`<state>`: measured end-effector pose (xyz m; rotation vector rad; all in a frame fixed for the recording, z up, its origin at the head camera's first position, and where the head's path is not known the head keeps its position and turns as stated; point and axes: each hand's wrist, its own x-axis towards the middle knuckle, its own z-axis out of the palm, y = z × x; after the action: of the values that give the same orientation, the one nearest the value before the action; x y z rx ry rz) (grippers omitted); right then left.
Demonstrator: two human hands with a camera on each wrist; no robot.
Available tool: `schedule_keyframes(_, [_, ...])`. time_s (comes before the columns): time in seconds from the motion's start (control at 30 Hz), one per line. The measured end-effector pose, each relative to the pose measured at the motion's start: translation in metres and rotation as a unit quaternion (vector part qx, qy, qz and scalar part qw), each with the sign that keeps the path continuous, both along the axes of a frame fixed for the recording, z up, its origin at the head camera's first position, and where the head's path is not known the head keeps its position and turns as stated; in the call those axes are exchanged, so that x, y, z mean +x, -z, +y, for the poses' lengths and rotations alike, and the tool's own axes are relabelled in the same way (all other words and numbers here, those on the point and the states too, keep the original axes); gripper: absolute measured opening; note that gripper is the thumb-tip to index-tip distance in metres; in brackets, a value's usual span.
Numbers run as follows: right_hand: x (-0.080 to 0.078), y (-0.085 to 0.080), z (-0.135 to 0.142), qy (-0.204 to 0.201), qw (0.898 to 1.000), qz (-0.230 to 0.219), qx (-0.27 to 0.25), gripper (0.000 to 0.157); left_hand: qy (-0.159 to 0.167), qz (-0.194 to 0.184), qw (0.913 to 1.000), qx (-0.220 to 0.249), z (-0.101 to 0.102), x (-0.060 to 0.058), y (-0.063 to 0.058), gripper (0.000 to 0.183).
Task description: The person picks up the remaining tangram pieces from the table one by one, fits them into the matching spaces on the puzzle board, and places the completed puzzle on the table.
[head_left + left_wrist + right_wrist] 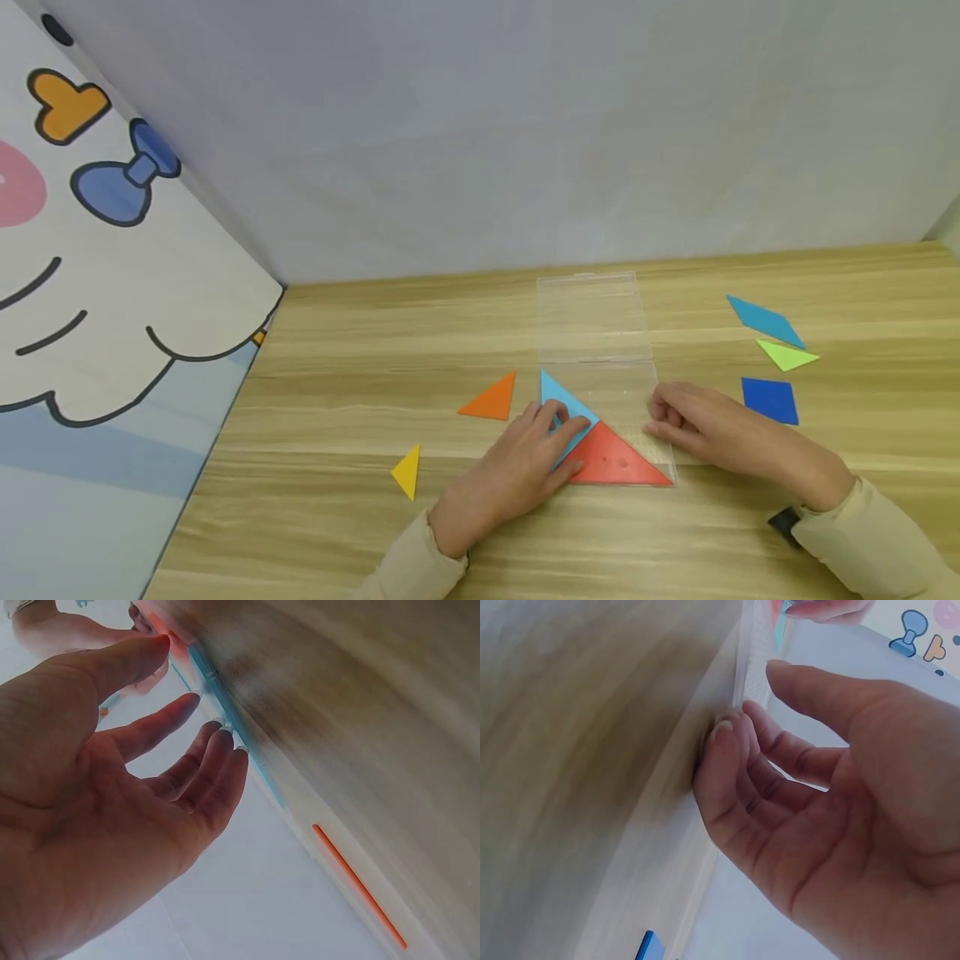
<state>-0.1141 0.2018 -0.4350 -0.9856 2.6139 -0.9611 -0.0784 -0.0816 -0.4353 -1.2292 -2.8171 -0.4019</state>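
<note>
Left grip (532, 454), unclenched, partly covers the light-blue triangle (567, 402), right grip (696, 422) loose by case (598, 362), blue square (770, 401) nearby

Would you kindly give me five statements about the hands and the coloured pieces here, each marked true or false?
1. The fingers of the left hand are on the light blue triangle. True.
2. In the head view, the green triangle lies between the blue parallelogram and the dark blue square. True.
3. The right hand is holding the dark blue square. False: the square lies on the table, apart from the fingers.
4. The yellow triangle is left of the orange triangle in the head view. True.
5. The clear case is folded closed. False: it lies open.
</note>
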Motion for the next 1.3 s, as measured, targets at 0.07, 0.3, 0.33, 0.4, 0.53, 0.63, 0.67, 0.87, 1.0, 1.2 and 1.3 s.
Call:
schedule_keyframes(0.07, [0.000,0.000,0.000,0.000,1.000,-0.003,-0.001,0.017,-0.001,0.001,1.0000,-0.005,0.000,0.000,0.000,0.042])
schedule_keyframes(0.3, [-0.001,0.000,0.001,-0.005,1.000,0.001,-0.006,0.016,-0.001,0.003,1.0000,-0.006,0.000,0.001,0.000,0.042])
schedule_keyframes(0.33, [-0.001,0.000,0.001,-0.006,1.000,0.001,-0.006,0.016,-0.001,0.002,1.0000,-0.006,0.000,0.001,0.000,0.042])
schedule_keyframes(0.4, [-0.001,0.000,0.002,-0.006,1.000,0.001,-0.006,0.017,-0.001,0.001,1.0000,-0.006,0.000,0.002,0.000,0.042])
schedule_keyframes(0.53, [-0.002,0.001,0.003,-0.004,1.000,0.001,-0.010,0.017,-0.003,-0.004,0.9999,-0.015,0.001,0.002,0.000,0.042])
schedule_keyframes(0.63, [-0.003,0.002,0.004,0.000,1.000,0.002,-0.016,0.017,-0.004,-0.005,0.9998,-0.021,0.001,0.002,0.000,0.043])
schedule_keyframes(0.67, [-0.004,0.002,0.004,0.001,1.000,0.002,-0.016,0.016,-0.004,-0.004,0.9998,-0.022,0.001,0.002,0.000,0.043])
schedule_keyframes(0.87, [-0.007,0.000,0.006,0.027,1.000,0.009,-0.006,0.013,-0.011,-0.005,0.9993,-0.035,0.001,0.003,-0.002,0.043])
schedule_keyframes(1.0, [-0.009,-0.001,0.010,0.037,0.999,0.007,-0.003,0.013,-0.013,-0.012,0.9990,-0.041,0.001,0.003,-0.003,0.044])
schedule_keyframes(1.2, [-0.013,0.001,0.014,0.036,0.999,0.024,-0.005,0.013,-0.014,-0.020,0.9987,-0.045,0.002,0.003,-0.004,0.044])
schedule_keyframes(1.3, [-0.014,0.000,0.014,0.044,0.998,0.035,-0.006,0.012,-0.015,-0.019,0.9986,-0.047,0.001,0.004,-0.005,0.044])
